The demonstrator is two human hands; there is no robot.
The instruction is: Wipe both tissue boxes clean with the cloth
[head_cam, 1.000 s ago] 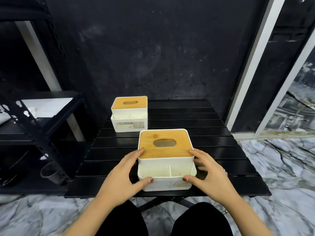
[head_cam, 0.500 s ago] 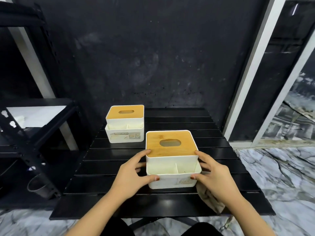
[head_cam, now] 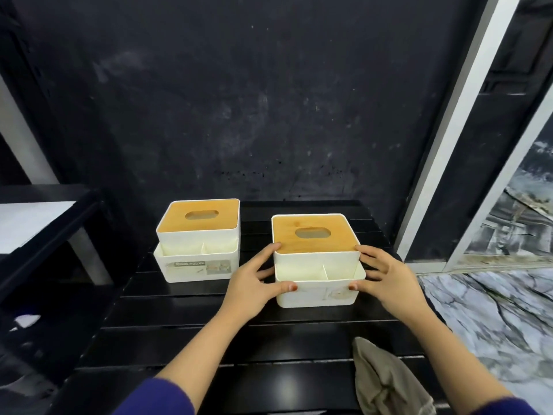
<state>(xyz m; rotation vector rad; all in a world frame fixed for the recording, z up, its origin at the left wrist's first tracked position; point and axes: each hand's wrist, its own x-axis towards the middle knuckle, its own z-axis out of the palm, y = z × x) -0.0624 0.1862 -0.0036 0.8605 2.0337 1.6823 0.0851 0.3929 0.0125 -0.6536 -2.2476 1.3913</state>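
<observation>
Two white tissue boxes with wooden lids stand on a black slatted table (head_cam: 185, 333). The near box (head_cam: 317, 259) sits right of centre, held from both sides: my left hand (head_cam: 254, 283) grips its left wall and my right hand (head_cam: 386, 280) its right wall, thumbs on the front compartment rim. The second tissue box (head_cam: 199, 241) stands apart to the left, a little farther back, untouched. A crumpled beige cloth (head_cam: 386, 381) lies on the table's near right part, under my right forearm, in neither hand.
A dark wall rises right behind the table. A black shelf unit (head_cam: 51, 235) stands to the left. On the right are a white door frame (head_cam: 460, 121) and marble floor (head_cam: 493, 319) beyond the table's right edge.
Both hands have carried the near box away from me and to the right, level with the second box. The cloth, hidden at first, now lies uncovered near the front edge.
</observation>
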